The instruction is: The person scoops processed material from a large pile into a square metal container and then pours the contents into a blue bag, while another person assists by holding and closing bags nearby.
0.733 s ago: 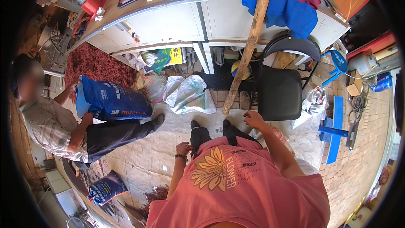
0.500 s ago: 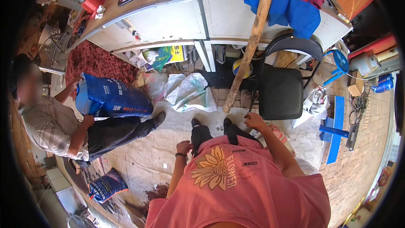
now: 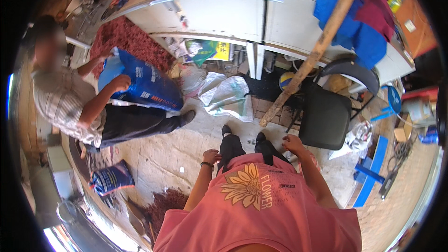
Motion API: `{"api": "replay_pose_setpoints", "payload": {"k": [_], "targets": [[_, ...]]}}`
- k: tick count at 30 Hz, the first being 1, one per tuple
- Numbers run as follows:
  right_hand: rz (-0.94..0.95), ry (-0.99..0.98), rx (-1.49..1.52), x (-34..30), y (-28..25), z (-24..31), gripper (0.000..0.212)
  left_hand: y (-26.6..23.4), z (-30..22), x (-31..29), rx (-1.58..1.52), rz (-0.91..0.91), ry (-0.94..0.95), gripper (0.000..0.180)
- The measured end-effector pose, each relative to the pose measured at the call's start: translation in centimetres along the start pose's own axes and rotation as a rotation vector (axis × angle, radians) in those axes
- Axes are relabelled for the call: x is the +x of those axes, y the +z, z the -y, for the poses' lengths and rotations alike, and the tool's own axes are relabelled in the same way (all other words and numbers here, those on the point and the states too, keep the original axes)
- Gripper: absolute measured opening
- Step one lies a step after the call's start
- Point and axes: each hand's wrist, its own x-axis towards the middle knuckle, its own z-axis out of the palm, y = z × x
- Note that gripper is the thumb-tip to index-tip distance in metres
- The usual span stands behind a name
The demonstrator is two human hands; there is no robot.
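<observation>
My left hand (image 3: 212, 156) hangs beside my left thigh with its fingers loosely apart and nothing in them; a dark bracelet is at the wrist. My right hand (image 3: 293, 143) is held out near my right leg, fingers loosely bent, with no object seen in it. The black chair (image 3: 324, 119) is nearest to that hand, just beyond it. On the left another person (image 3: 70, 93) grips the top of a large blue sack (image 3: 151, 81) with both hands. A white woven sack (image 3: 228, 100) lies on the floor ahead of my feet.
A wooden pole (image 3: 312, 51) leans across the white cabinet (image 3: 205, 16). Dark red material (image 3: 123, 42) is heaped behind the blue sack. A smaller blue bag (image 3: 112, 177) lies at lower left. To the right are a blue stool (image 3: 394, 100) and blue bars (image 3: 373, 172).
My view has turned left, so the scene sits further right and tilted. The other person's nearer hand has risen along the blue sack's opening. My hands stay low at my sides.
</observation>
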Motion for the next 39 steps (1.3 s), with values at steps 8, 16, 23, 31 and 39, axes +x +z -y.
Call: {"api": "replay_pose_setpoints", "payload": {"k": [8,16,23,31,39], "targets": [[0.106,-0.035,-0.019,-0.2,1.3,6.2,0.022,-6.3,7.1,-0.8,-0.564,0.010,0.071,0.026],[0.373,-0.721,-0.510,3.8,3.4,6.3,0.017,-8.1,4.0,-0.8,0.551,-0.309,0.030,0.012],[0.401,-1.093,-1.186,7.7,11.9,13.4,0.020,-15.5,10.7,-3.8,0.309,-0.365,-0.135,0.023],[0.773,-0.213,-0.467,7.7,26.7,26.9,0.031,-19.9,18.7,-10.9,-0.183,-0.769,-0.088,0.021],[1.004,-0.295,-0.734,4.2,41.1,34.5,0.027,-17.5,24.1,-12.6,-0.438,-0.796,-0.208,0.015]]}}
